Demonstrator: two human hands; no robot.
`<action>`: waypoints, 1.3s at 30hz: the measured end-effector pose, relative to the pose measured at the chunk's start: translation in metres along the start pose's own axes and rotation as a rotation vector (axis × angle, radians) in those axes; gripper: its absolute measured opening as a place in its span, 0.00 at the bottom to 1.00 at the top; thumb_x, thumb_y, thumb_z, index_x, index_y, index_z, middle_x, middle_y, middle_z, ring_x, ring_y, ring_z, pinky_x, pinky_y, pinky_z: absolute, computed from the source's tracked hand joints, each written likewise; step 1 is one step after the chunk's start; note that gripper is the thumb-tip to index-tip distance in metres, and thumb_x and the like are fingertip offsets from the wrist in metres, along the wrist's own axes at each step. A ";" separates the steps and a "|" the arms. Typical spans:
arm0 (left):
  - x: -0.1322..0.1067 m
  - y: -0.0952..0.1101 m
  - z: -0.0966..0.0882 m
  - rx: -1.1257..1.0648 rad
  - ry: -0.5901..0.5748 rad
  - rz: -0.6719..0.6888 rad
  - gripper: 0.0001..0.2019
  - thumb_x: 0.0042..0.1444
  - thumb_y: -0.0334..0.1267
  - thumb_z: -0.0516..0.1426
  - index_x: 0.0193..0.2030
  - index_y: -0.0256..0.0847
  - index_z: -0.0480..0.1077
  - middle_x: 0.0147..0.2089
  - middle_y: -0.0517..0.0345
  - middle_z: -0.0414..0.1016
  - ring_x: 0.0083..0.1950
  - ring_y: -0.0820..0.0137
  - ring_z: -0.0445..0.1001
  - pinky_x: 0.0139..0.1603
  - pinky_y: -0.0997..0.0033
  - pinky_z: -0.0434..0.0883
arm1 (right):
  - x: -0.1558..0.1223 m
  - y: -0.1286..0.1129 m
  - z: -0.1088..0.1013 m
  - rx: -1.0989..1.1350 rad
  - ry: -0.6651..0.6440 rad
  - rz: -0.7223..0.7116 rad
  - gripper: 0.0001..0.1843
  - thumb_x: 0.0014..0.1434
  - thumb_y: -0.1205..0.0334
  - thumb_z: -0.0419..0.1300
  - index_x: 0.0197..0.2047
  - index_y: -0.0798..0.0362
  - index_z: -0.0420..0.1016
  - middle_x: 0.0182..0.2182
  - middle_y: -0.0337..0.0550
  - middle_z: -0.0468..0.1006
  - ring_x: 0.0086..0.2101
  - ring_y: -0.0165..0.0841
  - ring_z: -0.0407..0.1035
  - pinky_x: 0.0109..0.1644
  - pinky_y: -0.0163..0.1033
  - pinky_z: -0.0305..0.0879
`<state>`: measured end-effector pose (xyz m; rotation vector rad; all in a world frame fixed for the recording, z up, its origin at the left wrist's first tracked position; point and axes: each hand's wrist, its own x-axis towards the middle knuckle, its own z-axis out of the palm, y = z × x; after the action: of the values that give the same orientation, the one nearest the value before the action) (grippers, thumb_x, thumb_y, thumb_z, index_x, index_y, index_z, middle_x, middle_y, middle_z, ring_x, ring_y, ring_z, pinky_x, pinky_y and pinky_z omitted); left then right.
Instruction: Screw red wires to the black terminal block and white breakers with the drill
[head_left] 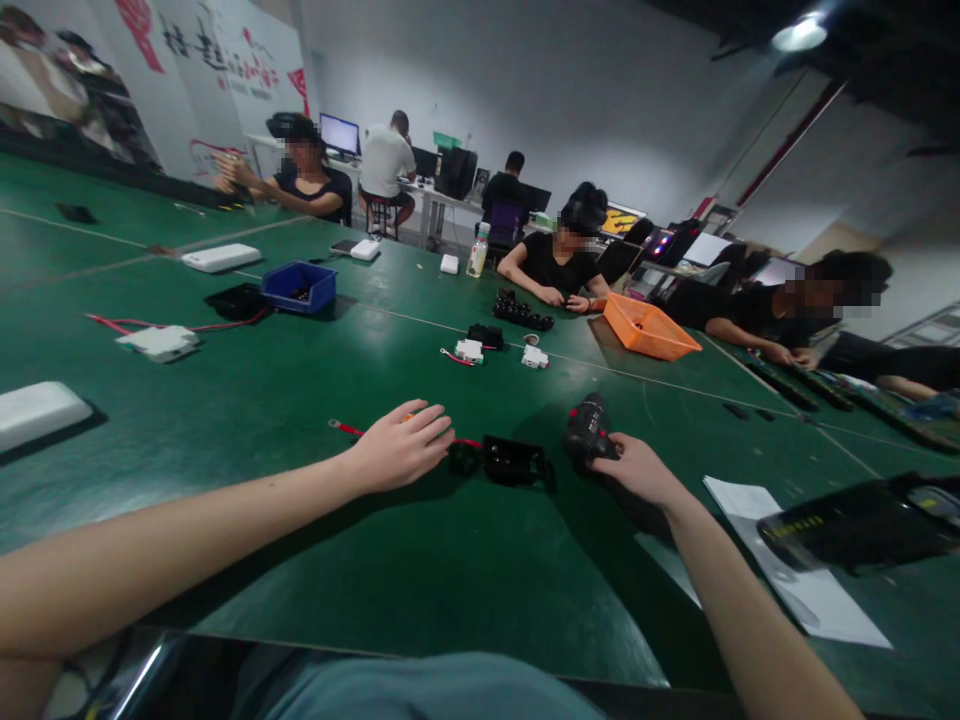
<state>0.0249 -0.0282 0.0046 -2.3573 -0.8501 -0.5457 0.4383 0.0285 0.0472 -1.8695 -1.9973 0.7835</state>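
Observation:
My left hand (401,447) reaches palm down over the table, its fingers stretched out and slightly apart. Beneath it runs a red wire (346,428) with a ring terminal at its left end. A bit of an orange part (409,416) shows past the fingers; the rest is hidden by the hand. The wire comes out on the right toward an open black box (514,461) with small metal parts inside. To the right of the box, my right hand (637,468) is closed around the grip of a black cordless drill (588,425), whose nose points away from me.
Farther back are white modules with red wires (160,343), a blue bin (300,287), an orange basket (649,327) and a bottle (478,250). Paper (817,590) and a dark object (855,525) occupy the right. A white case (41,412) lies left. Co-workers sit across the table.

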 end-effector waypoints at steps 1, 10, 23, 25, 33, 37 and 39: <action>0.000 0.001 0.002 -0.002 -0.007 -0.011 0.13 0.66 0.41 0.54 0.52 0.39 0.74 0.53 0.50 0.76 0.59 0.59 0.71 0.61 0.54 0.66 | -0.005 -0.005 -0.002 0.079 0.002 -0.014 0.21 0.50 0.55 0.67 0.44 0.58 0.75 0.34 0.46 0.80 0.32 0.37 0.72 0.35 0.38 0.64; -0.001 0.001 0.009 -0.048 -0.045 -0.064 0.08 0.66 0.36 0.54 0.40 0.40 0.75 0.45 0.52 0.76 0.52 0.64 0.72 0.56 0.60 0.66 | -0.082 -0.060 -0.028 0.763 -0.296 -0.165 0.30 0.53 0.41 0.66 0.52 0.53 0.75 0.39 0.50 0.79 0.28 0.34 0.69 0.36 0.42 0.66; 0.000 0.003 0.008 -0.038 -0.160 -0.077 0.07 0.66 0.34 0.53 0.44 0.40 0.73 0.46 0.51 0.77 0.50 0.64 0.71 0.47 0.62 0.63 | -0.108 -0.095 -0.034 0.819 -0.645 0.057 0.27 0.54 0.41 0.66 0.50 0.52 0.78 0.38 0.49 0.81 0.24 0.31 0.70 0.39 0.41 0.67; 0.001 0.003 0.008 -0.031 -0.163 -0.079 0.07 0.66 0.34 0.53 0.45 0.40 0.73 0.45 0.51 0.77 0.49 0.64 0.71 0.46 0.62 0.63 | -0.105 -0.093 -0.032 0.848 -0.633 0.028 0.27 0.55 0.41 0.65 0.50 0.52 0.78 0.35 0.48 0.81 0.25 0.32 0.70 0.41 0.42 0.68; 0.002 0.004 0.008 -0.049 -0.156 -0.100 0.07 0.65 0.34 0.54 0.46 0.39 0.73 0.44 0.52 0.76 0.48 0.64 0.71 0.46 0.63 0.62 | -0.102 -0.088 -0.035 0.851 -0.627 0.004 0.29 0.56 0.39 0.63 0.50 0.53 0.79 0.31 0.49 0.80 0.23 0.34 0.69 0.39 0.45 0.69; 0.002 0.004 0.008 -0.056 -0.152 -0.095 0.07 0.66 0.34 0.54 0.46 0.40 0.73 0.44 0.52 0.77 0.49 0.64 0.71 0.46 0.63 0.62 | -0.105 -0.096 -0.038 0.826 -0.608 0.018 0.29 0.54 0.39 0.64 0.49 0.53 0.79 0.30 0.49 0.79 0.35 0.42 0.74 0.47 0.47 0.69; 0.001 0.004 0.008 -0.059 -0.145 -0.097 0.07 0.65 0.34 0.55 0.46 0.40 0.73 0.44 0.52 0.77 0.48 0.64 0.71 0.45 0.63 0.62 | -0.106 -0.099 -0.038 0.823 -0.588 0.012 0.27 0.55 0.40 0.65 0.48 0.52 0.80 0.32 0.49 0.80 0.38 0.43 0.75 0.51 0.48 0.67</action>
<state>0.0296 -0.0249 -0.0022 -2.4421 -1.0312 -0.4484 0.3904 -0.0688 0.1498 -1.2314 -1.5135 1.9573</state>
